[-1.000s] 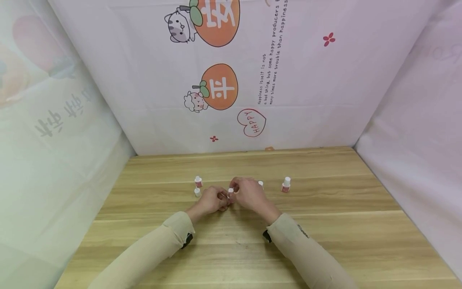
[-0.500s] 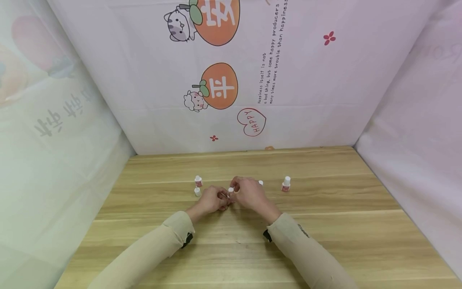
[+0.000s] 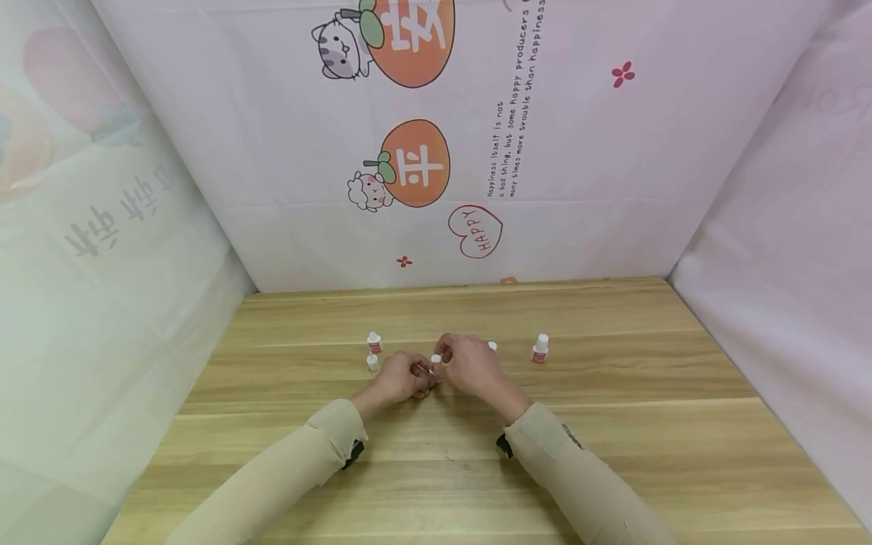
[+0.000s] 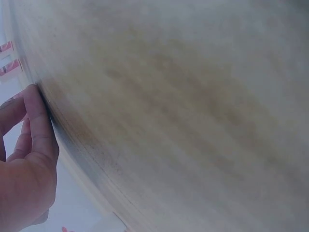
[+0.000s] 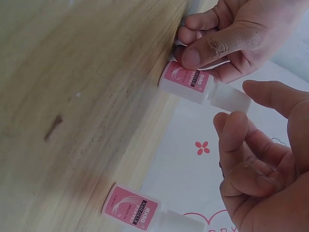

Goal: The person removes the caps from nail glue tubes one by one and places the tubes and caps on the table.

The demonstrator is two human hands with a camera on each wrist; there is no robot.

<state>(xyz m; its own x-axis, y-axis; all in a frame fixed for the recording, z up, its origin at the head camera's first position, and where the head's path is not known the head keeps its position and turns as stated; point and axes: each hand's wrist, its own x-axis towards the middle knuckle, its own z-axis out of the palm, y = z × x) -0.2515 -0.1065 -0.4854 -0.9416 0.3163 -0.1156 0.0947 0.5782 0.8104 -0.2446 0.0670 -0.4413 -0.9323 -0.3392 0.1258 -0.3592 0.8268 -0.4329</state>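
A small nail glue bottle (image 5: 186,82) with a pink label and white cap (image 3: 436,359) stands on the wooden table between both hands. My left hand (image 3: 403,376) holds its lower body, thumb against the label in the right wrist view. The right hand (image 3: 470,367) has thumb and fingers around the cap. In the left wrist view the left hand (image 4: 31,159) appears at the edge, its fingertips together near the tabletop. Farther left stand another bottle (image 3: 375,343) with a narrow white top and, before it, a loose white cap (image 3: 372,363) with a thin stem.
A capped nail glue bottle (image 3: 540,349) stands upright on the right. Another bottle (image 3: 492,346) shows only its white top behind the right hand. Printed cloth (image 3: 579,189) walls the wooden table (image 3: 436,484) at the back and both sides.
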